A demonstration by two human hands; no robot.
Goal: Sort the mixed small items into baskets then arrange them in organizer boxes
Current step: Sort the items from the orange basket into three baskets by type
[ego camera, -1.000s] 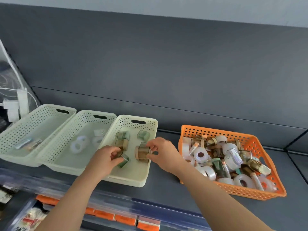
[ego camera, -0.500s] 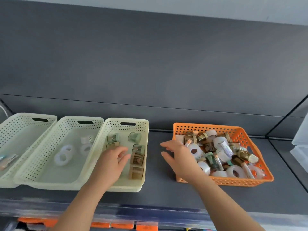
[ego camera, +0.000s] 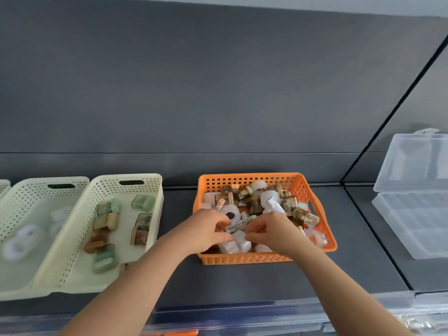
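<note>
An orange basket [ego camera: 315, 190] sits mid-shelf, full of mixed items: white tape rolls [ego camera: 268, 197], gold-capped bottles [ego camera: 304, 217] and slim tubes [ego camera: 234, 229]. Both my hands are inside its front half. My left hand [ego camera: 206, 230] and my right hand [ego camera: 271, 232] face each other, fingers curled, thumbs and forefingers close around a slim tube and a white roll [ego camera: 238, 238]. Whether either hand grips anything is unclear. To the left, a cream basket [ego camera: 101, 187] holds several small green and brown boxes [ego camera: 106, 223]. A second cream basket [ego camera: 31, 187] holds white rolls [ego camera: 20, 240].
Stacked clear organizer boxes [ego camera: 412, 204] stand at the right on the neighbouring shelf section. A sliver of a third cream basket [ego camera: 3, 185] shows at the far left. Dark shelf floor lies bare between the baskets. A clear strip [ego camera: 242, 314] runs along the shelf's front edge.
My left hand left the cream basket of small boxes and moved right into the orange basket. My right hand went in beside it. The view swung right, revealing the organizer boxes.
</note>
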